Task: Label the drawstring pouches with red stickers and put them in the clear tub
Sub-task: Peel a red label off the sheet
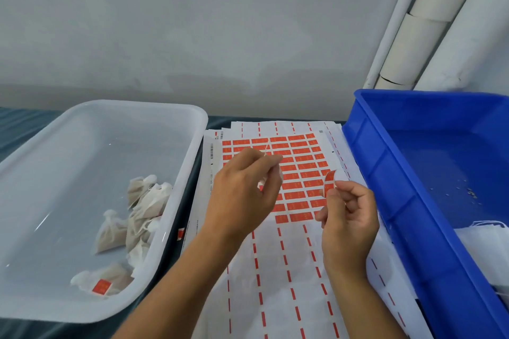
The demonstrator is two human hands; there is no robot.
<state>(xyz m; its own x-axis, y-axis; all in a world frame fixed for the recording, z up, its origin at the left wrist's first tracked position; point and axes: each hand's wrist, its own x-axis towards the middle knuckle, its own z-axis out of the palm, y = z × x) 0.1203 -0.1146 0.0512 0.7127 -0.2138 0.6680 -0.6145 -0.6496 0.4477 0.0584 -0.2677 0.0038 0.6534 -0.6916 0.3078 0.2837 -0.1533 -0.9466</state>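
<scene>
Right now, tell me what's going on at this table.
A person is labelling small pouches. The right hand pinches a peeled red sticker above the sticker sheet. The left hand is raised over the sheet with something thin and pale in its grip; what it is cannot be made out. Several pouches already lie in the clear tub on the left, one showing a red label. A blue bin stands on the right.

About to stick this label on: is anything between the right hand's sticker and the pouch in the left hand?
Nothing visible. The red sticker in the right hand faces the left hand across open air above the sticker sheet.
</scene>
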